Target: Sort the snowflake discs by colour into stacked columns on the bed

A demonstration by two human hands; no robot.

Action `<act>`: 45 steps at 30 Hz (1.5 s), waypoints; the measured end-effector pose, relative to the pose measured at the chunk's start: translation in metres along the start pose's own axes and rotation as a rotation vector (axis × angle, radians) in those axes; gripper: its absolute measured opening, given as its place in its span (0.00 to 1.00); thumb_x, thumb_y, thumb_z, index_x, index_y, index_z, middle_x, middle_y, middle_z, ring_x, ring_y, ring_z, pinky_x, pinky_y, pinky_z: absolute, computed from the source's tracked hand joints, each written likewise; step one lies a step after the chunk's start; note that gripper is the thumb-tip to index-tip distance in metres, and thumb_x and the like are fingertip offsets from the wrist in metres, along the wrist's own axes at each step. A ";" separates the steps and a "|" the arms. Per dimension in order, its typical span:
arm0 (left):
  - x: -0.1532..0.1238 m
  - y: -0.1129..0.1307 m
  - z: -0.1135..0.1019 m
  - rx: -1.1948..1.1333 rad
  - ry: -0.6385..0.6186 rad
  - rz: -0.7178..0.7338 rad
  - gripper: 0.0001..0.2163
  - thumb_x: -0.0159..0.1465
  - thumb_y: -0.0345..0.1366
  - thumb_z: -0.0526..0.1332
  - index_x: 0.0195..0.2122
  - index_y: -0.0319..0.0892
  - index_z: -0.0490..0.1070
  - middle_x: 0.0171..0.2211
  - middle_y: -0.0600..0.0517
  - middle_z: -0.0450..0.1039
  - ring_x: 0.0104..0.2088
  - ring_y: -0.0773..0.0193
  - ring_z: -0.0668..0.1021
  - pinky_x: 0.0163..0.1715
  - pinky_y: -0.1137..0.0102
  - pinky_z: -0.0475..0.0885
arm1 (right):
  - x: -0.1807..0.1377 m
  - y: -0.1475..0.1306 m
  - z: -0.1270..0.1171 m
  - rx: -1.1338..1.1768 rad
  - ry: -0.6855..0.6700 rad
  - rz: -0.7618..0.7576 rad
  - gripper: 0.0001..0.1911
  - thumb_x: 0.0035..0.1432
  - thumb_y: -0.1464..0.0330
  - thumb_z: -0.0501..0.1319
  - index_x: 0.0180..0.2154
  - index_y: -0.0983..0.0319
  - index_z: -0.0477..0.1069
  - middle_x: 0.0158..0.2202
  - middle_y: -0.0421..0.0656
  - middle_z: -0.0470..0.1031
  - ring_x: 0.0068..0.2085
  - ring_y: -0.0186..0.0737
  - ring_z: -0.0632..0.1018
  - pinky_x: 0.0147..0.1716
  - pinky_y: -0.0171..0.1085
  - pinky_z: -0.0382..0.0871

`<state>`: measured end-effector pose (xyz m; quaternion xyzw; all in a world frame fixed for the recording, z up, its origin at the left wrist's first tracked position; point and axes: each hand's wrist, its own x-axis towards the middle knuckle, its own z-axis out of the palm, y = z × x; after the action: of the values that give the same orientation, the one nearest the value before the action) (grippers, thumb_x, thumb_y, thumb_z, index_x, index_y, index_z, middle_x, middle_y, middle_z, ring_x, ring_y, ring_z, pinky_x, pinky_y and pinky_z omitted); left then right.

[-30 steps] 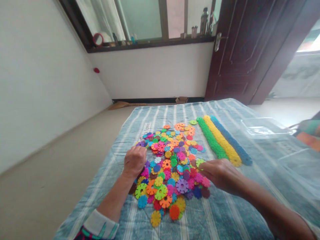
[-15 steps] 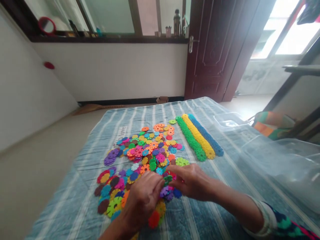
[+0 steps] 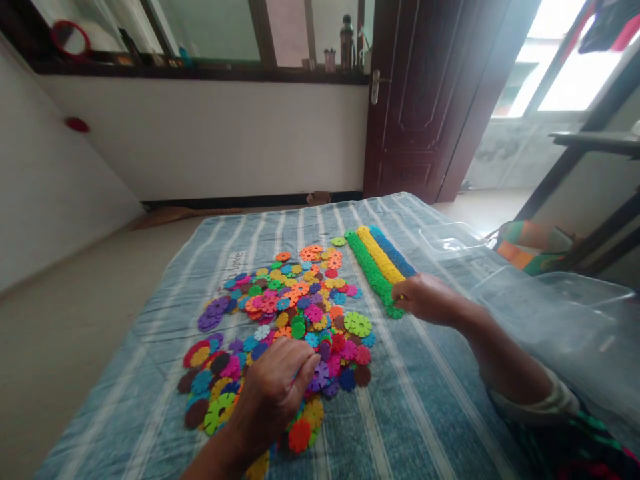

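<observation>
A pile of colourful snowflake-shaped plastic discs (image 3: 290, 307) lies spread on a blue striped cloth (image 3: 410, 400). Beside it run three long rows of joined discs: green (image 3: 367, 267), yellow (image 3: 383, 257) and blue (image 3: 395, 252). My right hand (image 3: 425, 299) is closed at the near end of the green row, fingers pinched on a green disc there. My left hand (image 3: 273, 390) rests on the near part of the pile, fingers curled down onto the discs by a purple one (image 3: 319, 377); what it holds, if anything, is hidden.
Clear plastic boxes (image 3: 550, 313) and a lid (image 3: 450, 239) sit on the cloth's right side. A dark wooden door (image 3: 425, 100) stands behind, with a window ledge (image 3: 200, 70) holding small items. Bare floor (image 3: 75, 293) lies to the left.
My right hand has moved from the middle of the pile out to the near end of the green row. My left hand stayed low on the pile. The view shifted slightly.
</observation>
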<state>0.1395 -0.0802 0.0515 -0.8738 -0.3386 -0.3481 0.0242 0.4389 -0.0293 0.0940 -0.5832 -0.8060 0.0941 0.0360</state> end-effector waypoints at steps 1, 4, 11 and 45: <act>0.000 0.000 0.001 0.011 -0.008 0.006 0.06 0.66 0.30 0.56 0.32 0.40 0.70 0.27 0.52 0.73 0.30 0.65 0.74 0.32 0.70 0.69 | 0.001 0.004 0.000 -0.012 -0.039 0.009 0.06 0.54 0.70 0.60 0.31 0.59 0.77 0.28 0.40 0.76 0.30 0.34 0.73 0.27 0.32 0.52; -0.002 0.001 0.004 0.029 -0.051 0.020 0.08 0.67 0.30 0.55 0.31 0.41 0.70 0.26 0.53 0.72 0.29 0.65 0.74 0.31 0.70 0.69 | 0.006 0.009 0.007 -0.056 -0.137 0.011 0.07 0.52 0.72 0.61 0.32 0.58 0.78 0.32 0.40 0.79 0.34 0.36 0.75 0.28 0.32 0.54; -0.011 -0.004 0.014 0.015 -0.054 -0.004 0.10 0.68 0.32 0.53 0.31 0.41 0.70 0.28 0.51 0.73 0.30 0.65 0.74 0.33 0.69 0.70 | 0.014 0.009 0.020 -0.157 -0.125 0.068 0.09 0.52 0.71 0.60 0.35 0.58 0.78 0.34 0.44 0.79 0.37 0.41 0.78 0.28 0.33 0.57; -0.003 -0.006 -0.003 0.089 -0.146 -0.039 0.10 0.68 0.32 0.53 0.30 0.41 0.70 0.26 0.52 0.72 0.30 0.65 0.73 0.33 0.70 0.68 | 0.015 -0.001 0.028 -0.127 -0.111 0.038 0.25 0.54 0.72 0.58 0.55 0.57 0.68 0.42 0.48 0.79 0.44 0.49 0.79 0.36 0.37 0.65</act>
<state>0.1320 -0.0780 0.0507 -0.8882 -0.3716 -0.2685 0.0316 0.4288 -0.0186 0.0659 -0.5935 -0.7999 0.0756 -0.0474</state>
